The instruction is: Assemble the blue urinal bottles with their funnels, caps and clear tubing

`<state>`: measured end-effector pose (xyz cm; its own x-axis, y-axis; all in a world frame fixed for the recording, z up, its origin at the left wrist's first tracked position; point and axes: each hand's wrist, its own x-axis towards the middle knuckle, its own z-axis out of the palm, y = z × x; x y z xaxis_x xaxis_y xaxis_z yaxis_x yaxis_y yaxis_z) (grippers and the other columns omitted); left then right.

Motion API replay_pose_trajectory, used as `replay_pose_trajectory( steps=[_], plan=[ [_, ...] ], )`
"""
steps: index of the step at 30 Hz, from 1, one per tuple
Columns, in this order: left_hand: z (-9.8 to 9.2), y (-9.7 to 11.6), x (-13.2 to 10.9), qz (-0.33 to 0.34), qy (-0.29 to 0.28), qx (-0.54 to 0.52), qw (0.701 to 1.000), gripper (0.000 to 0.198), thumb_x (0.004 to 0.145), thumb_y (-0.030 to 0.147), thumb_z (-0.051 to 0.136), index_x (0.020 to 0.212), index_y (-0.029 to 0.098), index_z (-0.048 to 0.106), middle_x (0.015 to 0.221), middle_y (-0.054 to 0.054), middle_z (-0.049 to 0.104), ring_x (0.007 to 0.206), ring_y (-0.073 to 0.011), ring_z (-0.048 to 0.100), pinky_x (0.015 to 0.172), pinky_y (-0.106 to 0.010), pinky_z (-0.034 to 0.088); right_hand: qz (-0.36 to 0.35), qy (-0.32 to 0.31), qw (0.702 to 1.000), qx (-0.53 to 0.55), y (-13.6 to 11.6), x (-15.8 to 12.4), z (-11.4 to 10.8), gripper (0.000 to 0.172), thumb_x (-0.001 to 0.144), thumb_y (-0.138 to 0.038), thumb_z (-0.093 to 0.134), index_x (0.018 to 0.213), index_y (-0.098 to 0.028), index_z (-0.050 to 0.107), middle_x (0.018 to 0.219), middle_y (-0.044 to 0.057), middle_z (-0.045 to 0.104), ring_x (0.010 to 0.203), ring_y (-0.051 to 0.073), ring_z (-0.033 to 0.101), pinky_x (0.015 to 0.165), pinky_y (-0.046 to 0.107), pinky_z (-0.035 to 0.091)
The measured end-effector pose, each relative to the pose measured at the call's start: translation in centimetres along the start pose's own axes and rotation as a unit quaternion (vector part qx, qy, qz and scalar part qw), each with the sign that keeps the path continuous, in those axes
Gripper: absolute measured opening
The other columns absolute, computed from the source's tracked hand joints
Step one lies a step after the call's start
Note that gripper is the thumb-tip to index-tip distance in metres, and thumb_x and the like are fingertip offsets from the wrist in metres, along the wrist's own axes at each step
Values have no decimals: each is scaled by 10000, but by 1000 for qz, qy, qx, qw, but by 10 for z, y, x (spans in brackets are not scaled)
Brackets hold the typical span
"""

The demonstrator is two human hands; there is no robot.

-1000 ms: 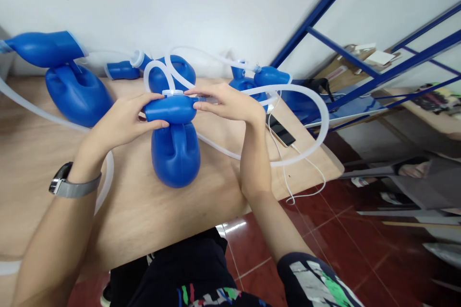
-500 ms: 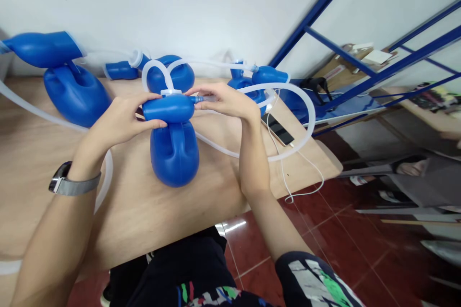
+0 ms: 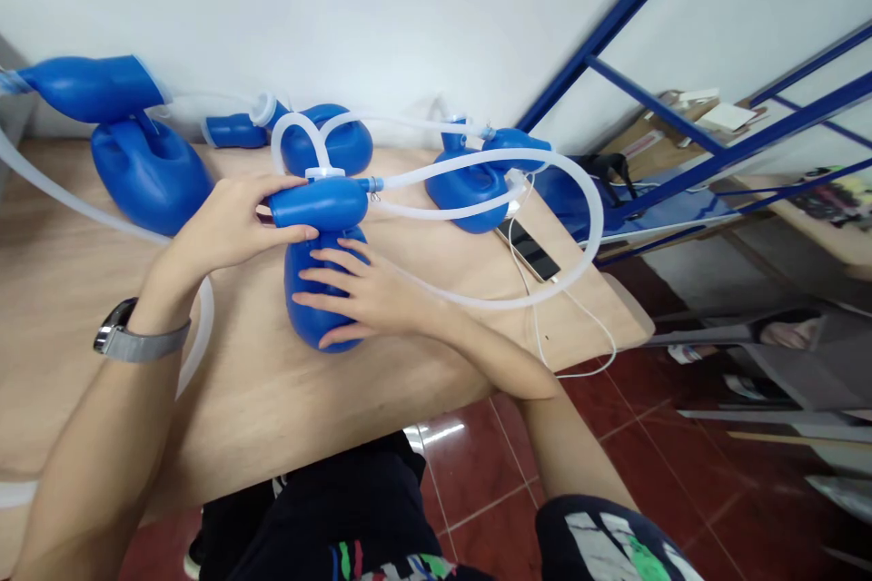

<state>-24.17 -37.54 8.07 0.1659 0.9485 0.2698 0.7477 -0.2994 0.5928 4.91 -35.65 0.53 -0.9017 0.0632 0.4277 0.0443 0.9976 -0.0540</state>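
Note:
A blue urinal bottle (image 3: 306, 322) lies on the table in front of me, with a blue funnel-shaped cup (image 3: 333, 202) across its top. My left hand (image 3: 228, 222) grips the cup's wide end between thumb and fingers. Spread fingers of my right hand (image 3: 381, 295) rest over the bottle's body and handle, hiding part of it. From the cup's narrow spout, with a small metal clip (image 3: 374, 193), a clear white tube (image 3: 594, 209) loops out to the right. A white cap (image 3: 325, 172) sits behind the cup, with tubing rising from it.
More blue urinal bottles stand along the wall, at left (image 3: 150, 182), at the back (image 3: 351, 150) and at right (image 3: 467, 191). A phone (image 3: 531, 250) with a white cable lies near the table's right end. Beyond it rises a blue metal bed frame (image 3: 654, 104).
My right hand has let go of the cup's spout and tube and moved down onto the bottle's body. My left hand keeps its hold on the cup.

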Motion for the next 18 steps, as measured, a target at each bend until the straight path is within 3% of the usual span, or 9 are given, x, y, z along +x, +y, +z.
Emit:
replay_pose_trajectory(
  steps=[3,8,10,12,15,18],
  plan=[
    [-10,6,-2,-3,-11,26,1000,928,888,945,834,1508,256,879,1434,-97,877,1170,-350,801,1059,-481,687,26,-27,999,2,-4,0,17,486,1169,-595,815,1566,-323,877,1508,146,874,1622,443,702,1439,737,468],
    [-44,3,-14,-4,12,57,998,822,921,868,882,1465,251,899,1361,-33,885,1151,-282,766,1108,-400,646,61,-26,997,38,3,2,22,440,1143,-556,845,1525,-345,896,1467,136,882,1601,438,702,1441,754,439],
    [-56,1,-21,-15,39,64,997,778,951,801,911,1511,261,883,1328,-23,873,1156,-273,751,1159,-422,629,74,1,994,80,6,1,21,418,1142,-578,848,1478,-334,906,1472,133,879,1589,422,712,1453,734,435],
    [-65,3,-28,-20,76,61,995,785,933,794,938,1502,255,885,1307,-44,852,1153,-288,735,1180,-481,635,100,76,981,149,8,0,17,401,1157,-627,813,1367,-303,918,1432,140,881,1500,391,766,1404,676,518],
    [-69,13,-34,-5,100,51,994,777,910,797,955,1507,304,887,1347,-72,817,1183,-338,729,1216,-599,642,201,215,919,263,13,2,1,481,1200,-696,705,1258,-251,876,1306,142,881,1281,328,831,1241,569,659],
    [-69,24,-37,16,108,44,993,722,910,789,957,1532,431,877,1378,-55,811,1238,-390,743,1222,-677,634,315,241,837,376,24,15,-18,642,1209,-814,595,1475,-263,789,1321,116,871,1231,284,837,1116,474,722]
  ],
)
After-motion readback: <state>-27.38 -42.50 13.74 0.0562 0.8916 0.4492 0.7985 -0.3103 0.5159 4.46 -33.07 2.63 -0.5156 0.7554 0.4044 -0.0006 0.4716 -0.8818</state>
